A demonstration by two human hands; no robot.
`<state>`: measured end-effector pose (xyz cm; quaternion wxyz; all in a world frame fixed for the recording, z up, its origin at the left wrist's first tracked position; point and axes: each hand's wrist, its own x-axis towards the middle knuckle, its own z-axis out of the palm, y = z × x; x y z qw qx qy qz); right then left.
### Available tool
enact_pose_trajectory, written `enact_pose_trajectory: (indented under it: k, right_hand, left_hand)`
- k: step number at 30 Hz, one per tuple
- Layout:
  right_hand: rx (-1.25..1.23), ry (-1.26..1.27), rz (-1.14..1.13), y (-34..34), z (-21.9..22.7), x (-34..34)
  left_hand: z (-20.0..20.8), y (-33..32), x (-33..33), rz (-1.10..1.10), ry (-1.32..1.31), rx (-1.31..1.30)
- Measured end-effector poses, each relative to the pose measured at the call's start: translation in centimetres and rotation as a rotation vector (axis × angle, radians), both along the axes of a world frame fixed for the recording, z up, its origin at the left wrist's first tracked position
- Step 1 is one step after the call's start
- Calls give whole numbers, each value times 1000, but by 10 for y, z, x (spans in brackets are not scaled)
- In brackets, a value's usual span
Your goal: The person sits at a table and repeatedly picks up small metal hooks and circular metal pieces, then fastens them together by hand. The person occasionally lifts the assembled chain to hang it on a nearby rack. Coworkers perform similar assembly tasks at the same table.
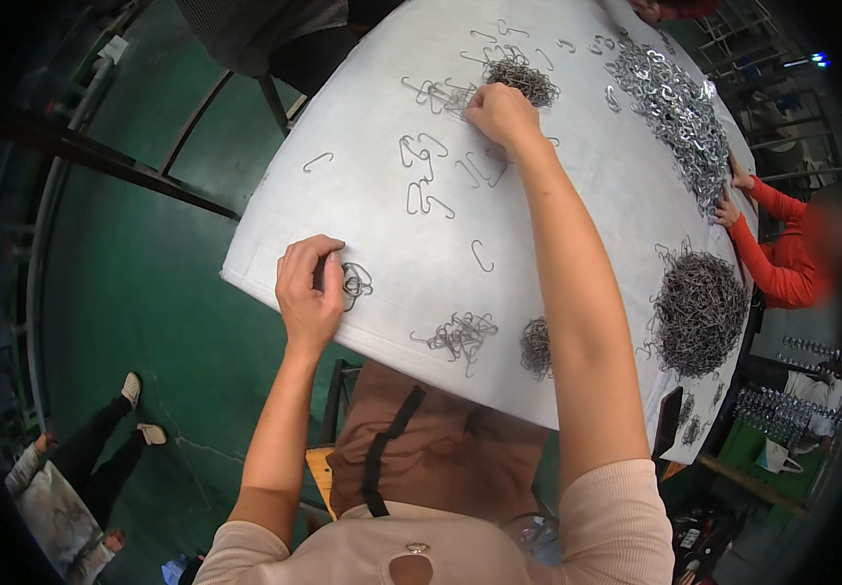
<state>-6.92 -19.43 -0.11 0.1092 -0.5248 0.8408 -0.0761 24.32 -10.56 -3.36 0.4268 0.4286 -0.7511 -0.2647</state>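
Bent metal wire hooks lie scattered over a white-covered table [343, 210]. Near its front left edge, my left hand [309, 292] curls its fingers and thumb around a small bundle of wire hooks [356, 282], part of which sticks out on the right. My right hand [505, 114] reaches far across the table. Its fingers are pinched together at some blurred wire hooks [448, 96], and the fingertips are partly hidden. A dense pile of hooks [523, 82] lies just beyond that hand. Loose hooks [421, 175] spread between my hands, with one single hook [318, 162] farther left.
A small heap [462, 336] and a large heap of hooks [699, 314] lie along the near side. Shiny metal links [674, 117] cover the far right, where a person in red sleeves [777, 239] works. Another person [275, 29] is at the far edge. A dark phone-like slab [668, 417] lies near right.
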Motion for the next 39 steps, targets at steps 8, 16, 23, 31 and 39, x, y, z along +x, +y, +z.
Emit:
enact_pose_trajectory:
  k: [8, 16, 23, 31, 39]
  right_hand:
    - [-105, -697, -121, 19, 7, -20]
    - [-334, -968, -251, 64, 13, -12]
    - [-661, -1016, -476, 142, 30, -33]
    - [-954, -724, -863, 386, 78, -82]
    - [-683, -130, -1464, 668, 46, -166]
  left_hand:
    - [-1, -1, -2, 20, 19, -6]
    - [-4, -1, 1, 13, 7, -3]
    - [-2, -5, 1, -53, -53, -8]
    - [-23, -10, 12, -134, -117, 32]
    - [-30, -18, 11, -92, -151, 15]
